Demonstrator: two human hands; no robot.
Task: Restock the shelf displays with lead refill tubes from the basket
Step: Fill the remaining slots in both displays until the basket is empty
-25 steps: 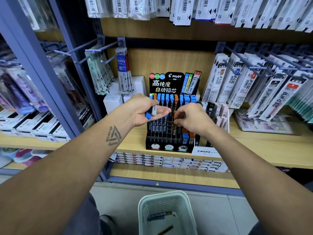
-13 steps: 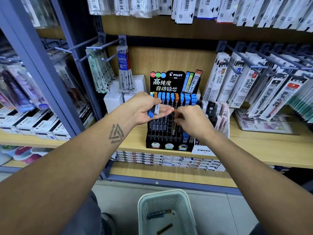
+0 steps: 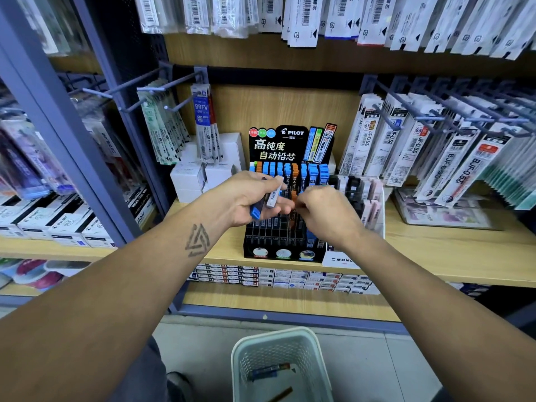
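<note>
At black tiered Pilot display rack (image 3: pixel 285 227): your right hand (image 3: pixel 324 216) pinches orange-capped tube (image 3: pixel 294 195); left hand (image 3: pixel 246 195) grips spare tubes (image 3: pixel 265 200); pale mesh plastic basket (image 3: pixel 246 364) holds few more.

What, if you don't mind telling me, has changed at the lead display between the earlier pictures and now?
Very little. The right hand has lifted slightly at the display rack, its fingers now at an orange-capped tube in the middle rows; whether it grips it is hidden. The left hand still holds its spare lead tubes beside the rack. The basket on the floor is unchanged.
</note>
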